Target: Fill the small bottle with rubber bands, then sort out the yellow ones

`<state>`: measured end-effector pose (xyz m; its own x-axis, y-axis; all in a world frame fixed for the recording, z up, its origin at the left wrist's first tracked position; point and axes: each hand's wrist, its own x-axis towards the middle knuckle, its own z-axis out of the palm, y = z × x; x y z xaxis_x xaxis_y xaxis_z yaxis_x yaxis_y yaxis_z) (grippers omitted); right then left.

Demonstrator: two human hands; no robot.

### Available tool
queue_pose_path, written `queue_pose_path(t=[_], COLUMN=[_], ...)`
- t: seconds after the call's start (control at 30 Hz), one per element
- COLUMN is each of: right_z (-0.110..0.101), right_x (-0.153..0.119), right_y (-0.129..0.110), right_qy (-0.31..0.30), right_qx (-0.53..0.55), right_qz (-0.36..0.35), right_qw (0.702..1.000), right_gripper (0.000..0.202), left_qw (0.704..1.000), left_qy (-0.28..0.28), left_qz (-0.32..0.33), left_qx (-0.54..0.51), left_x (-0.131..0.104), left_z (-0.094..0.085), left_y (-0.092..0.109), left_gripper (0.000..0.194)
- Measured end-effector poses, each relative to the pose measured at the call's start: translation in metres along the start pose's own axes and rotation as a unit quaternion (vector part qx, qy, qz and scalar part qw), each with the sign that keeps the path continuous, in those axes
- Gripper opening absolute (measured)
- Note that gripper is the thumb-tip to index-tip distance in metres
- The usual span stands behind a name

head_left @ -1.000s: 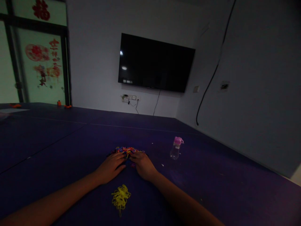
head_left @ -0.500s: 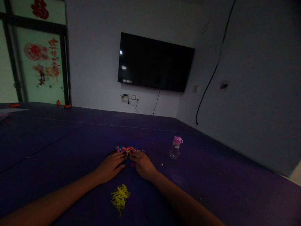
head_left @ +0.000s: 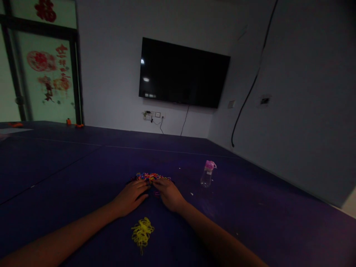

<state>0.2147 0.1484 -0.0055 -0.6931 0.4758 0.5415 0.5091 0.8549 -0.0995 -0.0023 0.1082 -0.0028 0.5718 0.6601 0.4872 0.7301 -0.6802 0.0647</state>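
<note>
A heap of multicoloured rubber bands (head_left: 150,176) lies on the dark blue-purple tabletop, partly covered by both hands. My left hand (head_left: 132,196) rests at the heap's near left side, its fingers stretched out over the bands and its thumb apart. On the near right side, my right hand (head_left: 169,193) reaches over the bands with its fingers extended; its thumb is hidden. A purple band (head_left: 156,193) lies between the hands. Closer to me is a separate small pile of yellow rubber bands (head_left: 142,233), touched by neither hand.
A clear bottle with a pink lid (head_left: 206,176) stands right of the heap. White scraps (head_left: 191,194) lie near it. Orange objects (head_left: 79,125) sit at the table's far left edge. A black television (head_left: 183,72) hangs on the wall, and a cable (head_left: 247,100) dangles at right.
My right hand's fingertips have shifted slightly left over the heap. My left hand and the yellow pile stay in place.
</note>
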Motion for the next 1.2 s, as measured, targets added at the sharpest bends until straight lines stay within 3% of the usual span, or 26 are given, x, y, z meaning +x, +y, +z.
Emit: queue_pose_path(t=[0.4,0.83,0.93,1.07,1.2], right_z=[-0.004,-0.005,-0.003,-0.001,-0.003], right_x=[0.002,0.002,0.002,0.001,0.000], right_y=[-0.003,-0.005,-0.004,-0.002,-0.002], right_qy=[0.009,-0.014,-0.011,-0.002,-0.015], right_qx=[0.047,0.032,0.006,-0.019,-0.025], right_qz=[-0.044,-0.031,0.001,0.048,0.067], right_qw=[0.998,0.999,1.000,0.999,0.997], right_gripper=[0.047,0.047,0.045,0.044,0.044], left_qw=[1.000,0.999,0.998,0.988,0.973], left_qy=[-0.001,0.028,0.049,0.093,0.081], left_qz=[0.025,0.025,-0.002,-0.084,-0.178], left_qx=[0.001,0.012,0.037,0.088,0.125], left_x=[0.000,-0.001,0.000,0.001,0.000], left_z=[0.004,0.003,-0.001,-0.008,-0.013], left_y=[-0.003,-0.002,0.001,0.004,0.006], left_gripper=[0.038,0.037,0.035,0.029,0.026])
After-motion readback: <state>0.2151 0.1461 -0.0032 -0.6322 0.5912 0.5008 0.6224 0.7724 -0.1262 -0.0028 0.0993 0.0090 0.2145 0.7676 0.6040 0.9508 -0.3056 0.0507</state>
